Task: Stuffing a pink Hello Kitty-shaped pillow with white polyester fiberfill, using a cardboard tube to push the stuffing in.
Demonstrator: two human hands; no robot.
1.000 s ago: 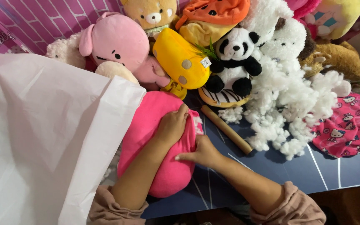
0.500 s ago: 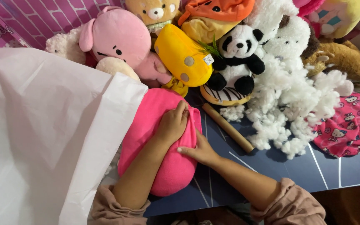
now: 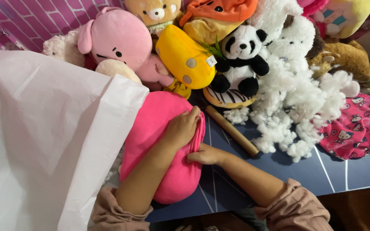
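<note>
A bright pink plush cushion [image 3: 159,145] lies on the dark blue table [image 3: 313,175], near its front edge, and its left side is partly covered by a large white paper bag [image 3: 43,141]. The left hand [image 3: 181,128] rests on top of the cushion, close to its right edge; its fingers [image 3: 192,116] are curled and pressed together against the pink fabric. The right hand [image 3: 205,155] is just below it at the same edge — its fingers seem to go under the fold of the fabric, so I cannot tell if they pinch it or only press on it (only the thumb side is visible). Both forearms come from the bottom of the view, with dusty pink sleeves pushed up. Just to the right of the hands a brown cardboard tube [image 3: 232,130] lies diagonally on the table. Beyond it there is a heap of loose white stuffing [image 3: 296,115], and a pink patterned cloth [image 3: 356,126] lies at the far right. Behind the cushion many soft toys are piled together — a round pink plush [image 3: 116,38], a yellow plush [image 3: 183,57], and a small panda [image 3: 240,60] sitting on a striped cushion.
</note>
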